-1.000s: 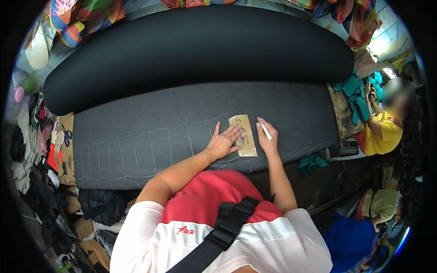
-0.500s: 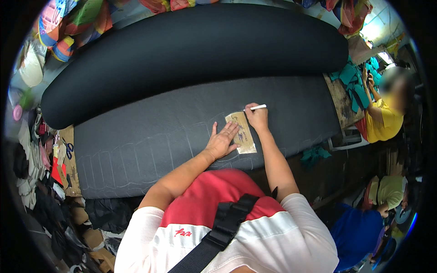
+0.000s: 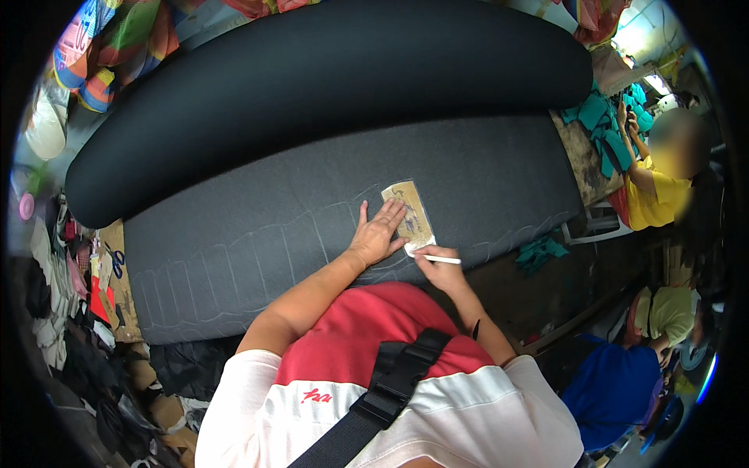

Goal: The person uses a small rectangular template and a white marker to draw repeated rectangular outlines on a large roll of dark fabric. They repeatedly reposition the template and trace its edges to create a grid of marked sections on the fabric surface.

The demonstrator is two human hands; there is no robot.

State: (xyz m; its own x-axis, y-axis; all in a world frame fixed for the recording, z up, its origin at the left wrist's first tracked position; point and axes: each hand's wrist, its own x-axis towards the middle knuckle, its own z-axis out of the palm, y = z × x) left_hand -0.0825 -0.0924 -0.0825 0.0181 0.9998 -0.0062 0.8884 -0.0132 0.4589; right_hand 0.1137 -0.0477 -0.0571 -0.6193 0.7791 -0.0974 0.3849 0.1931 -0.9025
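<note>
A tan cardboard pattern piece (image 3: 419,223) with a whitish lower edge lies flat on dark grey fabric (image 3: 484,171). My left hand (image 3: 379,232) rests on its left side, fingers spread and pressing it down. My right hand (image 3: 438,269) grips a white marking pen (image 3: 443,259), held low at the pattern's bottom right corner. Where its tip meets the cloth is too small to make out. Pale outlines run in a row across the fabric to the left of the pattern, with more faint lines to its right.
Behind the fabric lies a thick black roll (image 3: 328,101). Blue-handled scissors (image 3: 118,264) lie on the wooden table edge at left. At far right a person in yellow (image 3: 659,195) works by teal fabric pieces (image 3: 601,129). Other people sit at lower right.
My right hand has moved with the pen from the pattern's top right corner down to its lower end. The left hand still presses on the pattern.
</note>
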